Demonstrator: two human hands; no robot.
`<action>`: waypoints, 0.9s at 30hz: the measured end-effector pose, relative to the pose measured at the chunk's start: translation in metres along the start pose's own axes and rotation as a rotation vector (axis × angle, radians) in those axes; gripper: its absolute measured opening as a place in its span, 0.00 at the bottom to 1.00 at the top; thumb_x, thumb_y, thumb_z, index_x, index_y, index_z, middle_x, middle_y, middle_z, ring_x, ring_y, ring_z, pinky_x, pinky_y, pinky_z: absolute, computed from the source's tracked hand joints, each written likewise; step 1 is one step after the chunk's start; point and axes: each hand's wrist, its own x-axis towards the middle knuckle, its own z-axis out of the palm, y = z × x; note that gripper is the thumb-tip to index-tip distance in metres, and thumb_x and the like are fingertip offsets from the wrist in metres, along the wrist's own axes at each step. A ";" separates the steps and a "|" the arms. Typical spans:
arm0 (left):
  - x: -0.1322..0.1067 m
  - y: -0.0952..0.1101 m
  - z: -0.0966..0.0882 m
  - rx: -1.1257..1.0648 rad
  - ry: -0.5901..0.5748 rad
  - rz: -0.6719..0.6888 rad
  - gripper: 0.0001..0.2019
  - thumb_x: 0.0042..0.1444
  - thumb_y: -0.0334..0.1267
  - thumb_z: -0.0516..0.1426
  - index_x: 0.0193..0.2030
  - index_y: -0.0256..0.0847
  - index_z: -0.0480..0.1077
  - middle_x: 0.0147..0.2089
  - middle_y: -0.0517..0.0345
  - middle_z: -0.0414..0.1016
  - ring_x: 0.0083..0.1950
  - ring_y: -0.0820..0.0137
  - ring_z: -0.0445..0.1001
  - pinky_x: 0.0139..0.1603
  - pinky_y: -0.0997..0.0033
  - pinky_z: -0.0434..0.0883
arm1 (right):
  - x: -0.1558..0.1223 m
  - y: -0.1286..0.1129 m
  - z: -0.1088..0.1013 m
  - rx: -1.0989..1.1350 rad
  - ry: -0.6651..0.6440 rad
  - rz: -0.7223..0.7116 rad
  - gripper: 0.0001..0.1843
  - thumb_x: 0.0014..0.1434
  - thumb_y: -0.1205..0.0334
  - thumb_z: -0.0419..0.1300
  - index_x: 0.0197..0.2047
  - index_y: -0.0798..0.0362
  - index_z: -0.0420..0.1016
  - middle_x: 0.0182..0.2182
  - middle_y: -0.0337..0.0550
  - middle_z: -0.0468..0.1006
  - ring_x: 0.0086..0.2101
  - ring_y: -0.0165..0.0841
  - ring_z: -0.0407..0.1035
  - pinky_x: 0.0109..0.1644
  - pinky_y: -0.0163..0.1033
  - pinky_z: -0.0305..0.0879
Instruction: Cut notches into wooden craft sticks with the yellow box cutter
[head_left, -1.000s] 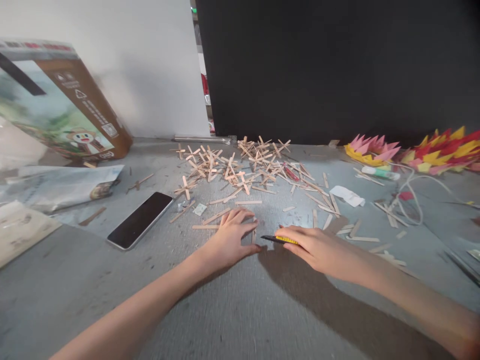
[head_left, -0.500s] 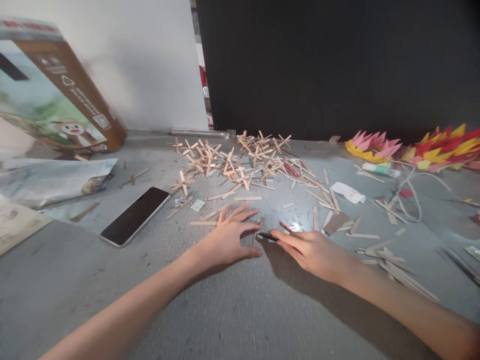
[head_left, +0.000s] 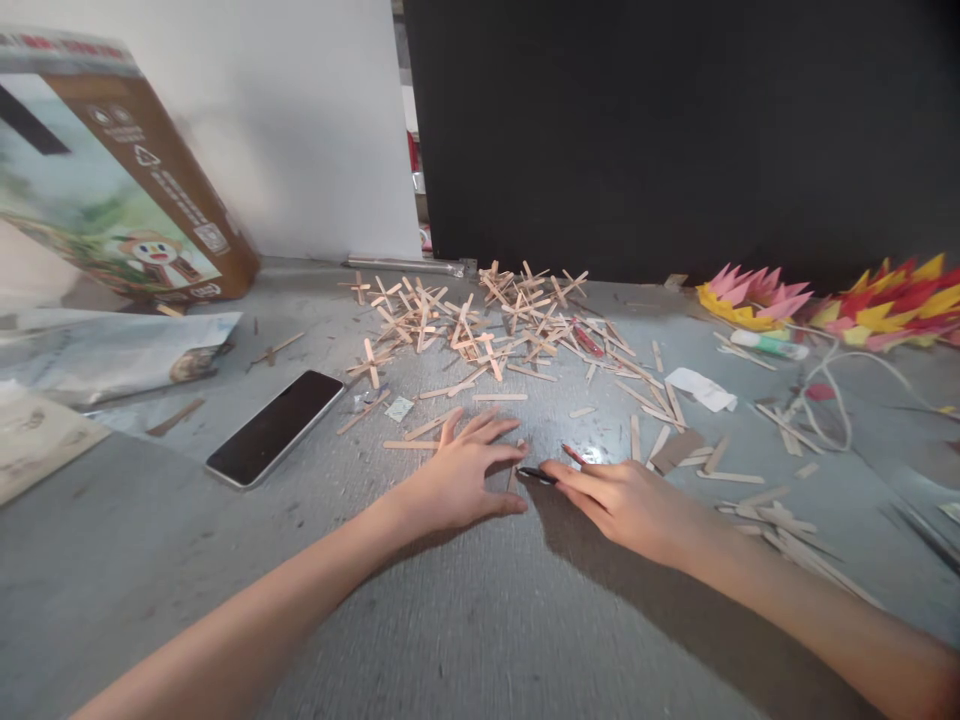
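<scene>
Right hand point(head_left: 628, 512) grips a slim black knife point(head_left: 537, 475) — left hand point(head_left: 463, 475) splayed, perhaps touching a flat wooden stick point(head_left: 514, 478).

Matt wooden sticks point(head_left: 491, 357), glossy phone screen point(head_left: 274, 430)

You've got a cutter point(head_left: 537, 476), slim black front end showing, rest hidden in your right hand point(head_left: 619, 505); it lies low and nearly flat, tip pointing left. Wooden stick point(head_left: 513, 482): thin, pale, flat on the table, running away from you, in the gap between thumb and index finger of your left hand point(head_left: 461, 475), partly covered. Cutter tip's right at the stick; can't tell you if they touch.
</scene>
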 end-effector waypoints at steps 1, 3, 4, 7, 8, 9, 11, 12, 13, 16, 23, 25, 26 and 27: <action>0.000 0.000 0.000 -0.002 0.003 -0.001 0.32 0.58 0.57 0.68 0.68 0.55 0.73 0.79 0.51 0.59 0.82 0.44 0.46 0.78 0.30 0.32 | 0.001 -0.001 -0.001 -0.021 -0.012 0.002 0.18 0.76 0.60 0.51 0.63 0.45 0.74 0.44 0.47 0.86 0.30 0.36 0.81 0.33 0.38 0.69; 0.000 -0.001 0.001 -0.004 0.005 -0.001 0.32 0.57 0.57 0.68 0.67 0.56 0.73 0.79 0.52 0.59 0.82 0.43 0.46 0.78 0.30 0.32 | 0.003 -0.004 -0.003 -0.071 -0.040 0.011 0.14 0.76 0.60 0.51 0.57 0.47 0.76 0.45 0.47 0.86 0.26 0.34 0.79 0.29 0.37 0.63; 0.000 -0.001 0.001 -0.005 0.004 0.000 0.31 0.57 0.57 0.68 0.67 0.56 0.74 0.79 0.52 0.59 0.82 0.43 0.46 0.78 0.30 0.32 | 0.004 -0.005 -0.004 -0.101 -0.056 0.019 0.12 0.76 0.60 0.51 0.54 0.48 0.76 0.45 0.47 0.86 0.24 0.33 0.77 0.27 0.37 0.60; 0.001 -0.002 0.002 -0.003 0.001 0.003 0.31 0.57 0.57 0.68 0.66 0.56 0.74 0.79 0.52 0.58 0.82 0.43 0.46 0.78 0.29 0.32 | 0.007 -0.007 -0.003 -0.208 -0.100 0.038 0.12 0.76 0.58 0.51 0.50 0.51 0.74 0.39 0.47 0.85 0.22 0.34 0.75 0.24 0.38 0.52; 0.001 -0.002 0.002 0.000 0.002 0.005 0.31 0.57 0.57 0.68 0.66 0.56 0.74 0.79 0.52 0.58 0.82 0.43 0.46 0.78 0.29 0.32 | 0.008 -0.007 -0.002 -0.242 -0.110 0.043 0.12 0.76 0.57 0.51 0.50 0.52 0.74 0.36 0.46 0.85 0.22 0.36 0.76 0.24 0.39 0.50; 0.001 -0.002 0.002 0.003 0.002 0.006 0.31 0.57 0.57 0.68 0.67 0.55 0.74 0.79 0.51 0.58 0.82 0.43 0.46 0.78 0.29 0.32 | 0.008 -0.006 -0.001 -0.273 -0.117 0.048 0.13 0.76 0.57 0.50 0.50 0.52 0.74 0.33 0.46 0.84 0.22 0.37 0.76 0.24 0.39 0.50; 0.000 -0.001 0.001 0.008 0.001 0.006 0.31 0.57 0.57 0.68 0.67 0.55 0.74 0.79 0.51 0.58 0.82 0.42 0.47 0.78 0.28 0.33 | 0.010 -0.006 0.000 -0.318 -0.129 0.055 0.15 0.77 0.54 0.49 0.50 0.53 0.74 0.28 0.45 0.82 0.22 0.39 0.77 0.24 0.39 0.50; 0.000 -0.001 0.001 0.009 0.000 0.006 0.31 0.57 0.57 0.68 0.67 0.55 0.74 0.79 0.51 0.58 0.82 0.42 0.47 0.78 0.28 0.33 | 0.011 -0.006 0.001 -0.335 -0.132 0.059 0.16 0.77 0.53 0.50 0.50 0.53 0.75 0.27 0.45 0.82 0.23 0.40 0.77 0.24 0.39 0.51; 0.000 -0.001 0.001 0.010 -0.001 0.006 0.31 0.57 0.57 0.68 0.67 0.54 0.74 0.79 0.50 0.59 0.82 0.43 0.47 0.78 0.29 0.34 | 0.012 -0.006 0.001 -0.349 -0.133 0.064 0.18 0.77 0.52 0.50 0.49 0.54 0.76 0.27 0.46 0.81 0.23 0.40 0.77 0.24 0.39 0.53; 0.000 -0.001 0.001 0.009 0.006 0.016 0.31 0.58 0.56 0.68 0.66 0.54 0.74 0.79 0.50 0.59 0.82 0.43 0.47 0.78 0.29 0.33 | 0.015 -0.009 0.001 -0.385 -0.139 0.084 0.19 0.77 0.51 0.50 0.46 0.54 0.78 0.27 0.48 0.82 0.24 0.41 0.79 0.25 0.39 0.57; 0.001 -0.001 0.003 0.023 0.020 0.023 0.30 0.56 0.55 0.69 0.65 0.53 0.76 0.78 0.50 0.61 0.81 0.42 0.49 0.77 0.28 0.33 | 0.024 -0.019 -0.008 -0.435 -0.169 0.070 0.17 0.76 0.55 0.54 0.43 0.55 0.81 0.27 0.49 0.82 0.26 0.40 0.80 0.27 0.38 0.62; 0.001 -0.001 0.002 0.029 0.029 0.023 0.28 0.57 0.55 0.69 0.63 0.52 0.77 0.78 0.49 0.61 0.81 0.42 0.50 0.77 0.28 0.33 | 0.028 -0.020 -0.014 -0.448 -0.195 0.052 0.16 0.75 0.56 0.56 0.42 0.55 0.81 0.26 0.48 0.81 0.27 0.39 0.79 0.28 0.37 0.62; 0.001 0.000 0.002 0.034 0.032 0.022 0.27 0.57 0.55 0.68 0.62 0.52 0.77 0.78 0.49 0.61 0.80 0.42 0.51 0.78 0.28 0.32 | 0.030 -0.020 -0.016 -0.458 -0.206 0.028 0.15 0.75 0.57 0.57 0.42 0.56 0.81 0.26 0.49 0.81 0.27 0.39 0.79 0.28 0.37 0.62; 0.001 0.000 0.002 0.039 0.033 0.021 0.26 0.57 0.54 0.68 0.61 0.52 0.78 0.78 0.50 0.62 0.80 0.42 0.52 0.78 0.29 0.32 | 0.031 -0.020 -0.019 -0.468 -0.214 0.002 0.14 0.74 0.59 0.58 0.43 0.57 0.81 0.27 0.49 0.81 0.27 0.39 0.79 0.28 0.37 0.61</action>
